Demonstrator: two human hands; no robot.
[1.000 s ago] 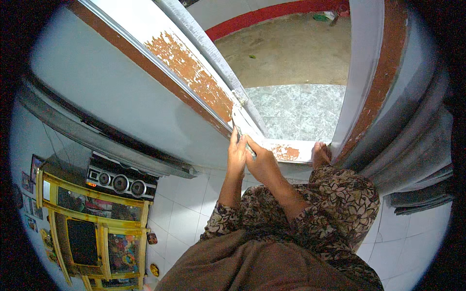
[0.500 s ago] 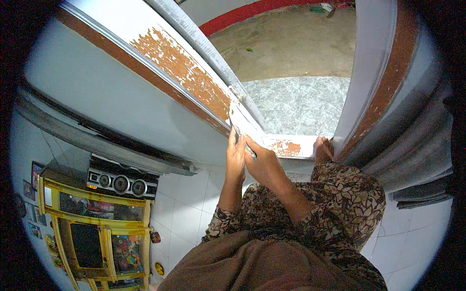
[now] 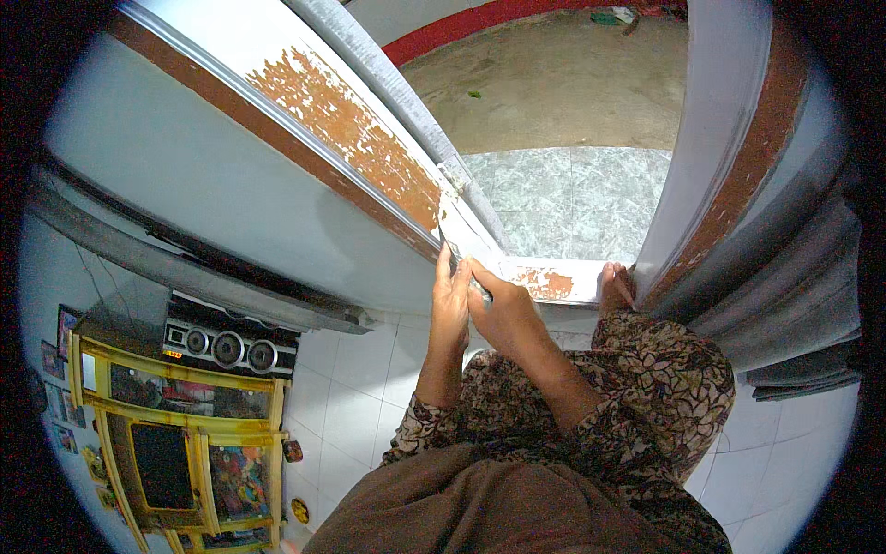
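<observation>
Both my hands grip a narrow scraper-like tool (image 3: 483,297), whose thin dark tip rests at the edge of peeling paint on the white door frame (image 3: 337,115), where brown shows through. My left hand (image 3: 448,309) wraps its lower fingers and thumb around the tool, with the index finger extended along it. My right hand (image 3: 503,314) closes over the handle just to the right, its thumb beside my left thumb. Most of the handle is hidden by my fingers.
The white threshold (image 3: 554,284) has a peeled patch beside my bare foot (image 3: 616,286). Outside lie pale tiles (image 3: 568,198) and concrete (image 3: 544,83). Grey curtains (image 3: 784,286) hang at right. A yellow cabinet (image 3: 189,392) and speaker unit (image 3: 228,347) stand at lower left.
The view has shifted a little, moving the right door post rightward in the picture. My hands and the tool stay at nearly the same spot on the frame, both hands still closed around the handle.
</observation>
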